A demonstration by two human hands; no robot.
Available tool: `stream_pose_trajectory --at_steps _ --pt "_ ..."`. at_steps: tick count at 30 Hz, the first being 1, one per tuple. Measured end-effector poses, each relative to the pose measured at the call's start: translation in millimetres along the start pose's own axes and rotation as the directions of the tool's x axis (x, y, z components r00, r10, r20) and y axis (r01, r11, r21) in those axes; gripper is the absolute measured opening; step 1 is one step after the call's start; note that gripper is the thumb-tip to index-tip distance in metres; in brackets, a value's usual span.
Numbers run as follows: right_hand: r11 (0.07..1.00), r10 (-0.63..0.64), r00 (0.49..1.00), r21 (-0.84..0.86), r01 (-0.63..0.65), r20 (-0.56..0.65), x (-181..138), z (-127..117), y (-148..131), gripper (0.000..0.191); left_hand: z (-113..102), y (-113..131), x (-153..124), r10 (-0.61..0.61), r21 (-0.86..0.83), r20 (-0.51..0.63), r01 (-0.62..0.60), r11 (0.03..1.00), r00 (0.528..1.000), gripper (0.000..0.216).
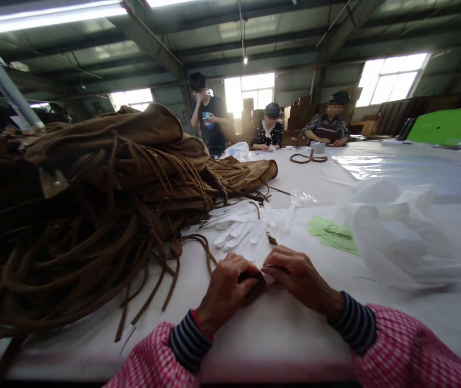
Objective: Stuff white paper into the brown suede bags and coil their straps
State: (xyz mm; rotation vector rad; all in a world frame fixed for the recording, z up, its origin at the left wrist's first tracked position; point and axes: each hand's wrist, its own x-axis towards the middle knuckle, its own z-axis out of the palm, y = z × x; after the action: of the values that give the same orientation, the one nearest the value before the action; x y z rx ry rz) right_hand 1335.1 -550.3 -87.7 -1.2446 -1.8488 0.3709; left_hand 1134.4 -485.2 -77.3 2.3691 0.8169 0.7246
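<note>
My left hand point(232, 288) is closed around a small dark brown piece point(257, 286) that looks like leather; most of it is hidden by the fingers. My right hand point(301, 277) pinches a small white slip point(268, 276) right at the end of the brown piece. Both hands are close together, just above the white table. Beyond my fingers lies a small brown tab with a metal ring point(271, 238). A spread of white strips point(241, 229) lies a little farther off, and a brown strap point(202, 241) curves past my left hand.
A tall heap of brown bags point(145, 156) with dangling straps fills the left. On the right are a crumpled white plastic bag point(400, 237), pale green sheets point(331, 233) and clear film point(408, 170). Several people are at the far side; a brown strap loop point(308, 159) lies before them.
</note>
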Motion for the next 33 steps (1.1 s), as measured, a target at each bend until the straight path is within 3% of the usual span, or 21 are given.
stream_pose_trajectory --at_steps 4,7,9,13,18,21,24,26,31,33 --pt "1.000 0.001 1.000 0.026 -0.001 -0.006 0 3 0 0.018 0 5 10 0.055 0.262 0.019 -0.058 0.963 0.998 0.014" --pt "1.000 0.008 1.000 0.027 -0.008 0.003 0 5 -1 0.019 1 7 12 0.107 0.400 0.103 -0.140 0.906 0.989 0.014" --pt "1.000 0.014 1.000 0.029 -0.014 0.002 -1 5 -1 0.021 -1 6 11 0.101 0.356 0.151 -0.150 0.923 0.983 0.014" --pt "0.999 0.011 1.000 0.031 -0.011 -0.004 -2 4 0 0.019 -11 1 11 0.022 0.136 0.151 -0.043 0.990 0.988 0.013" --pt "0.999 0.041 0.999 0.017 -0.040 -0.011 -2 -1 -2 0.013 -11 0 13 0.012 0.317 0.204 -0.078 0.945 0.979 0.006" --pt "0.993 0.110 0.987 0.058 -0.104 -0.114 -5 -12 -1 0.011 -5 1 11 0.039 0.419 0.223 -0.132 0.898 0.974 0.008" --pt "0.979 0.204 0.943 0.062 -0.195 -0.262 -15 -26 6 0.013 0 3 6 0.107 0.493 0.222 -0.206 0.845 0.969 0.014" --pt "0.965 0.260 0.920 0.049 -0.257 -0.293 -24 -33 13 0.012 0 2 5 0.124 0.504 0.216 -0.219 0.836 0.968 0.016" --pt "0.965 0.264 0.958 0.029 -0.262 -0.114 -32 -31 17 0.015 -6 -1 11 0.010 0.342 0.198 -0.079 0.937 0.980 0.003" --pt "0.971 0.237 0.971 0.022 -0.237 -0.028 -28 -28 16 0.017 -7 -2 14 0.004 0.315 0.194 -0.066 0.947 0.981 0.007"
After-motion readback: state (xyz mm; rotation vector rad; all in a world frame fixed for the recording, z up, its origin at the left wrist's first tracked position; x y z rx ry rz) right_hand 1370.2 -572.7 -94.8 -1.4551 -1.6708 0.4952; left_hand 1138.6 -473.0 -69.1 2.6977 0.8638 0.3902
